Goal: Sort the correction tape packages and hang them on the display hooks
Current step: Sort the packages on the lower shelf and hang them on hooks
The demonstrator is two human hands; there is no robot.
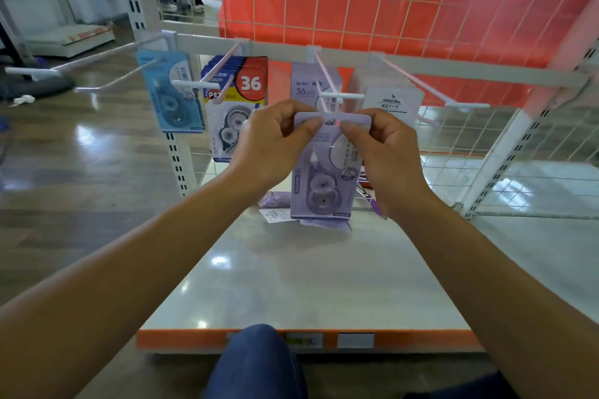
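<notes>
Pinching a purple correction tape package [322, 184] by its top corners, we hold it upright between our left hand [270, 142] and right hand [389, 149], thumbs and fingers curled onto the card, just below a hook tip [340, 96]. Matching packages [303, 84] hang beyond our knuckles.

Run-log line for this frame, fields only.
stage: hanging | held: purple package, top pinched by left hand and right hand | target: hook carrying hung purple packages | threaded: cannot tell
</notes>
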